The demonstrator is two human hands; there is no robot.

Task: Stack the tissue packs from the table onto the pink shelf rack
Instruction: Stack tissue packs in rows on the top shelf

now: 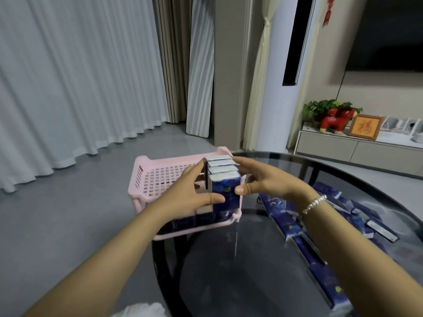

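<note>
While left hand [191,193] and right hand [263,180] clamp tissue packs [223,179], pink rack [158,177] — open shelf leftward

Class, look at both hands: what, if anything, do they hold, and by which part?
Both hands grip one row of blue tissue packs over the pink rack: the left hand presses its left side, the right hand its right side, thumbs on the front pack.

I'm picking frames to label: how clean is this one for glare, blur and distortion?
Head view: dim, even light; wide-angle bending curves the curtains and table rim; the glass top shows soft reflections, no harsh glare; the red ornament at top is motion-smeared; both hands and the held tissue packs are fairly sharp.
</note>
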